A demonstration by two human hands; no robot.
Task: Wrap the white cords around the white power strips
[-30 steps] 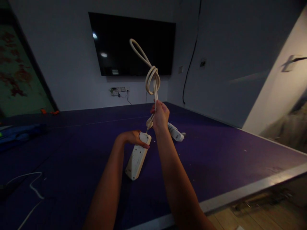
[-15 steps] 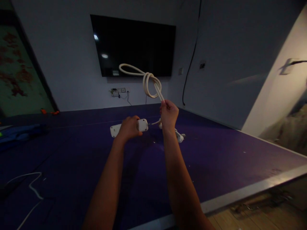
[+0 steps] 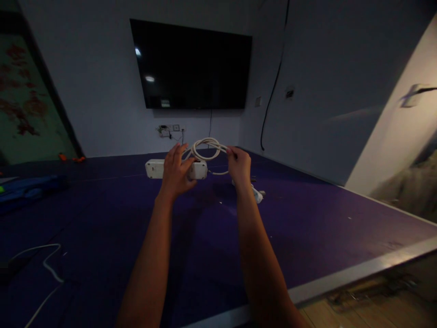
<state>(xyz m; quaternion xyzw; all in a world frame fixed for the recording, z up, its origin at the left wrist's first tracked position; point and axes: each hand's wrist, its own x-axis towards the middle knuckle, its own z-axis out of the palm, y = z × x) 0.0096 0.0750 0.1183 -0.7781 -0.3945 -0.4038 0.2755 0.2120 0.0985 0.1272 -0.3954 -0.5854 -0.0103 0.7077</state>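
A white power strip [image 3: 153,169] is held level in the air above a dark purple mat [image 3: 307,228]. My left hand [image 3: 175,173] holds its right part, thumb underneath and fingers partly spread over it. Its cream cable [image 3: 206,150] lies coiled in loops just above the strip. My right hand [image 3: 239,166] is closed on the right side of those loops. Both forearms reach forward from the bottom of the view.
A white object [image 3: 256,195] lies on the mat past my right hand. A thin white cord [image 3: 44,262] trails at the lower left and blue items [image 3: 27,191] sit at the far left. A black screen [image 3: 191,66] hangs on the wall above sockets [image 3: 169,130]. A metal floor edge [image 3: 358,269] runs at lower right.
The cable loop stood high above my right hand and has come down onto the strip. My left hand turned the strip from hanging down to level and raised it.
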